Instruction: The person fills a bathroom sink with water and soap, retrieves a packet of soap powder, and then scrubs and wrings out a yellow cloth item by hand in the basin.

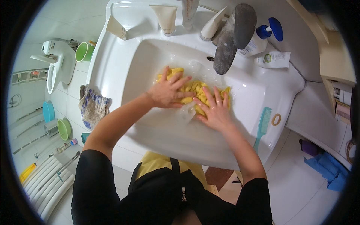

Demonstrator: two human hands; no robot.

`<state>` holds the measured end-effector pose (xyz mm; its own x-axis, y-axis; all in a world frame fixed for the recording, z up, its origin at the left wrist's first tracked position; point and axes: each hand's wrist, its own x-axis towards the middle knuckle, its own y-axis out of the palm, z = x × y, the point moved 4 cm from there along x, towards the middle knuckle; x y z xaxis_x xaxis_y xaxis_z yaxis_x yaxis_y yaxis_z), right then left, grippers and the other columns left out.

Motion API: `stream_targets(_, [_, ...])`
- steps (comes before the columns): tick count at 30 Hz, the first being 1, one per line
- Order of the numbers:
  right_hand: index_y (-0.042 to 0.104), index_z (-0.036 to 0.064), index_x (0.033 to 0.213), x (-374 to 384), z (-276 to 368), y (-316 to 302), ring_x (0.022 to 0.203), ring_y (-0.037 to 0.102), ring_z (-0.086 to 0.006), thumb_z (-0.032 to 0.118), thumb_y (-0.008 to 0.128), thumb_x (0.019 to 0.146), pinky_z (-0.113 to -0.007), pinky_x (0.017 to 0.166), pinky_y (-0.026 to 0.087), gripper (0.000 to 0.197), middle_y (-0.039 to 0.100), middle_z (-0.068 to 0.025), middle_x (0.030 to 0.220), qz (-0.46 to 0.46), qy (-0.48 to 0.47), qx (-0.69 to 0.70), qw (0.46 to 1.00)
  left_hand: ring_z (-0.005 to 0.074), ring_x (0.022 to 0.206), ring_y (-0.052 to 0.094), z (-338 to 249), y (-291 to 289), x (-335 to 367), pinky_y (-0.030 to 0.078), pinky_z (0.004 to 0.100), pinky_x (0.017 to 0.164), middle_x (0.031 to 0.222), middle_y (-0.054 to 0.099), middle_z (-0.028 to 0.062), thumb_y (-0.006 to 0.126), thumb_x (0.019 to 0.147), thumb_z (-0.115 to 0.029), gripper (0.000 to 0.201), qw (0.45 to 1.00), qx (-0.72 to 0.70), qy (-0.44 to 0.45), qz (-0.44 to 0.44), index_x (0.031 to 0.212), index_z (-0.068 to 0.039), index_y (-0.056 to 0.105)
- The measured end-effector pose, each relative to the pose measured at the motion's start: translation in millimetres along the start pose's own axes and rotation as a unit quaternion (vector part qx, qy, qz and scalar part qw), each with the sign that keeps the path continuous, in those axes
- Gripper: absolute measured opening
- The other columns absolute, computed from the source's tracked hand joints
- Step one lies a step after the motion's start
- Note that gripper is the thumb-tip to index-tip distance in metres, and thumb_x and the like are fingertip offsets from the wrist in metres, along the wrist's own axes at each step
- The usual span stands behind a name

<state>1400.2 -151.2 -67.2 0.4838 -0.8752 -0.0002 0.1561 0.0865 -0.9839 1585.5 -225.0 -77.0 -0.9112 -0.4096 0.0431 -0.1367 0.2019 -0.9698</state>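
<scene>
A wet yellow cloth (197, 88) lies bunched in the white washbasin (144, 71), with water and suds around it. My left hand (168, 90) rests over the cloth's left part, its fingers spread and pointing to the right. On the right part of the cloth lies my right hand (215, 111), palm down with the fingers apart. Both hands touch the cloth, and neither is wrapped round it. Beneath my palms parts of the cloth are hidden. The grey tap (225, 58) reaches over the basin's far side.
Along the far rim stand a white tube (165, 18), other tubes and a pump bottle (258, 43) with a blue head. A teal comb (263, 123) and a tan ring (276, 119) lie on the right rim. A patterned towel (93, 107) hangs at the left edge.
</scene>
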Motion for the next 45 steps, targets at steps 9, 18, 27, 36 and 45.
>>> stream_targets(9, [0.058,0.0084,0.113,47,-24,77,0.109,0.049,-0.0385,0.038,0.056,0.080,-0.053,0.090,0.035,0.044,0.050,-0.0184,0.123,0.144,0.222,-0.023,0.964,0.0302,0.113,0.045,18,68,43,0.033,0.0540,0.092,0.108,0.058,0.0078,0.055,0.074,-0.027,0.037,0.961,0.071,-0.189,0.188,0.111,-0.023,0.059])
stream_targets(18, [0.050,0.0044,0.119,23,-57,-3,0.107,0.049,-0.0338,0.025,0.062,0.077,-0.046,0.092,0.036,0.048,0.052,-0.0159,0.116,-0.042,0.180,0.210,0.960,0.0271,0.097,0.053,40,-17,33,0.038,0.0421,0.087,0.097,0.055,0.0089,0.069,0.071,-0.031,0.040,0.969,-0.118,-0.215,-0.015,0.107,-0.017,0.057])
stream_targets(27, [0.056,0.0106,0.112,6,9,38,0.111,0.042,-0.0352,0.027,0.064,0.072,-0.057,0.092,0.027,0.043,0.047,-0.0082,0.123,0.002,0.014,0.014,1.000,0.0296,0.115,0.038,-13,26,5,0.028,0.0588,0.095,0.131,0.039,0.0068,0.063,0.074,-0.037,0.038,0.998,0.036,-0.008,0.047,0.107,-0.020,0.058])
stream_targets(36, [0.059,0.0071,0.089,61,-34,57,0.080,0.059,-0.0340,0.029,0.055,0.080,-0.046,0.067,0.043,0.024,0.059,-0.0163,0.098,-0.028,0.243,0.062,0.968,0.0329,0.092,0.057,32,27,70,0.045,0.0412,0.079,0.105,0.060,0.0143,0.054,0.077,-0.024,0.036,0.926,-0.203,-0.304,0.101,0.112,-0.015,0.054])
stream_targets(45, [0.052,0.0102,0.120,-11,-28,-13,0.112,0.047,-0.0287,0.034,0.063,0.079,-0.048,0.092,0.036,0.049,0.046,-0.0083,0.127,-0.047,0.085,0.143,0.985,0.0252,0.080,0.056,27,-27,4,0.046,0.0377,0.073,0.090,0.056,0.0070,0.064,0.078,-0.029,0.025,0.996,-0.023,-0.062,-0.054,0.097,-0.013,0.059])
